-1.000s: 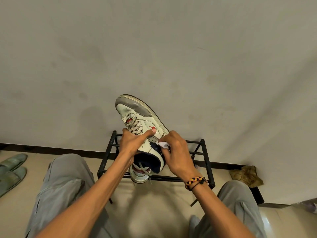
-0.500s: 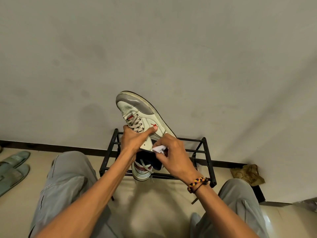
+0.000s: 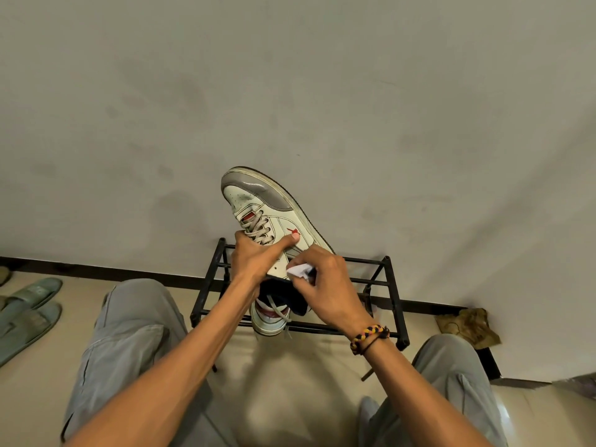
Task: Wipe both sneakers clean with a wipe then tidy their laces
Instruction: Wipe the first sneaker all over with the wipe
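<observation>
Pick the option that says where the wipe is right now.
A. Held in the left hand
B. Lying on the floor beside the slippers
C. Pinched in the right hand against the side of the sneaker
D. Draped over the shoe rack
C: the right hand pinches the white wipe against the sneaker, which the left hand grips.

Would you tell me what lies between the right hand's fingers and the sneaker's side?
In the head view, a folded white wipe, pinched by the right hand, lies against the sneaker.
</observation>
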